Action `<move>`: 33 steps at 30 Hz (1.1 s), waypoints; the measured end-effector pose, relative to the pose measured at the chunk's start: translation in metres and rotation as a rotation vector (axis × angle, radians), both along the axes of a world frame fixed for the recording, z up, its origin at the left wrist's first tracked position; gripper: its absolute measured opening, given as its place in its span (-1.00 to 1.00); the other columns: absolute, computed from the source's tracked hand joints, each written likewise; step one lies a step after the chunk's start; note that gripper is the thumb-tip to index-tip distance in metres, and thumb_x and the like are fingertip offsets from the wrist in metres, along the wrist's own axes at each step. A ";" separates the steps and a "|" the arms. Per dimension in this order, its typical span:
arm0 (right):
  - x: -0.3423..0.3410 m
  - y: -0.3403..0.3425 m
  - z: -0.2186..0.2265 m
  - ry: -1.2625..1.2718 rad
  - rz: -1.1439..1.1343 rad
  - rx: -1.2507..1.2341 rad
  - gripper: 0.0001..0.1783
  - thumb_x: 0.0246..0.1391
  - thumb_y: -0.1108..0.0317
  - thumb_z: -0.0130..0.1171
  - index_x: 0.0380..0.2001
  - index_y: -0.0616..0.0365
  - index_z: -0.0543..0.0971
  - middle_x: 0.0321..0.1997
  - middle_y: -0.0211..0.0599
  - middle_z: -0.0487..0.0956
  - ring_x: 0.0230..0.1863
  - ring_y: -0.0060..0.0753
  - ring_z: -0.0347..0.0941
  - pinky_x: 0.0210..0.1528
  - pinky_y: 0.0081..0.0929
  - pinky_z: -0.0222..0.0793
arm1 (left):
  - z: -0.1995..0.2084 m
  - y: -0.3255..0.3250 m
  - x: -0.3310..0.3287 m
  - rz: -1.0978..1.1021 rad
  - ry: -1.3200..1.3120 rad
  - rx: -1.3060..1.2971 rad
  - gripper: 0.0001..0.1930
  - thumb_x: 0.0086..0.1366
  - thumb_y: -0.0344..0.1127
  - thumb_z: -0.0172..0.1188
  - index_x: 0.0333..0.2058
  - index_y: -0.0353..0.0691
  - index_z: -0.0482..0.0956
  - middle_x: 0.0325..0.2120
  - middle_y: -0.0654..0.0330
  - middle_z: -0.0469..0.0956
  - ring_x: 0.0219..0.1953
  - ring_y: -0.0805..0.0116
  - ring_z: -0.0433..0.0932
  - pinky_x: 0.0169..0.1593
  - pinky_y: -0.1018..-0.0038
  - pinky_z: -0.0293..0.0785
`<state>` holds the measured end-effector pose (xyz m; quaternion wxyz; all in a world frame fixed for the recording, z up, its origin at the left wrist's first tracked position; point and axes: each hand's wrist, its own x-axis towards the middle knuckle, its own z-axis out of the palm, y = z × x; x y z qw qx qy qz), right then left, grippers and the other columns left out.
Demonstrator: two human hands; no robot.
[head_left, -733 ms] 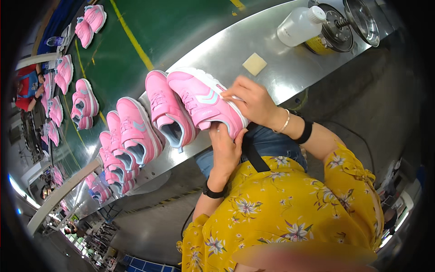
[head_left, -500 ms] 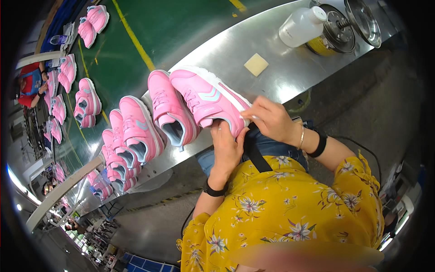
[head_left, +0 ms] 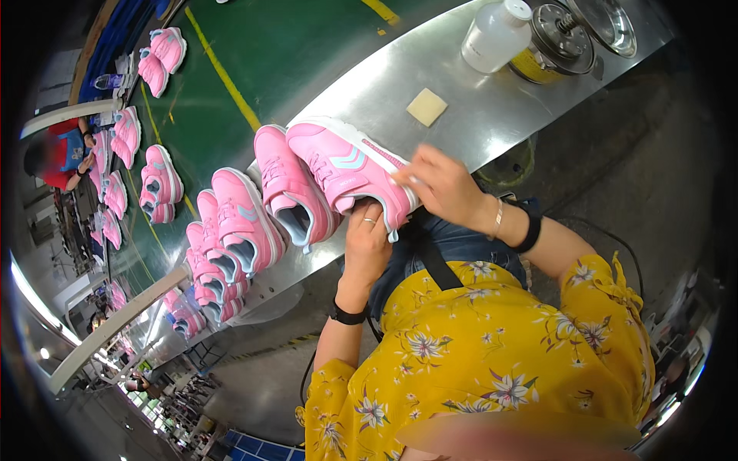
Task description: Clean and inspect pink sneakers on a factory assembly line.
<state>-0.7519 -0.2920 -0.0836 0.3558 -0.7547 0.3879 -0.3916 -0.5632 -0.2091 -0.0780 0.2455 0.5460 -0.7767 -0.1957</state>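
A pink sneaker with a white sole and pale blue stripes lies tilted on its side at the metal table's near edge. My left hand reaches into its opening and holds it from within; those fingertips are hidden inside. Against the sole edge near the heel, my right hand is closed in a pinch on a thin white stick-like tool, mostly covered by the fingers. Touching the sneaker on its left stands a matching pink sneaker.
More pink sneakers line the table to the left. A square yellowish pad lies on the metal table. Behind it stand a white plastic bottle and a round metal can. Another person works across the green conveyor belt.
My right hand has shifted left and up along the sole. My left hand has gone deeper into the sneaker, whose heel loop now shows. The whole view has shifted slightly.
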 end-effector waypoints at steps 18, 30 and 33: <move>-0.010 -0.028 0.087 -0.001 -0.050 -0.418 -0.71 -0.12 0.55 0.25 -0.23 0.15 0.62 -0.35 -0.28 0.49 -0.39 -0.21 0.52 -0.37 -0.37 0.50 | 0.081 -0.045 -0.045 0.394 0.656 0.116 -0.80 0.40 -0.38 0.20 -0.06 -0.32 0.58 -0.17 0.17 0.61 -0.15 0.37 0.56 -0.06 0.46 0.44; -0.012 -0.047 0.054 -0.217 -0.006 -0.093 -0.76 -0.06 0.56 0.37 -0.26 0.13 0.69 -0.38 -0.26 0.53 -0.41 -0.27 0.51 -0.38 -0.42 0.45 | 0.129 -0.086 0.012 0.563 1.789 0.577 -0.57 0.53 -0.26 -0.07 0.21 -0.47 0.23 0.23 -0.11 0.34 0.30 -0.01 0.33 0.36 0.03 0.23; -0.006 -0.063 0.046 -0.219 -0.041 0.015 -0.77 -0.01 0.52 0.35 -0.21 0.14 0.68 -0.37 -0.24 0.54 -0.39 -0.26 0.52 -0.35 -0.43 0.45 | 0.105 -0.093 0.023 0.680 1.865 0.734 -0.50 0.54 -0.29 -0.13 0.29 -0.51 0.06 0.36 -0.17 0.11 0.42 -0.06 0.11 0.45 -0.01 0.06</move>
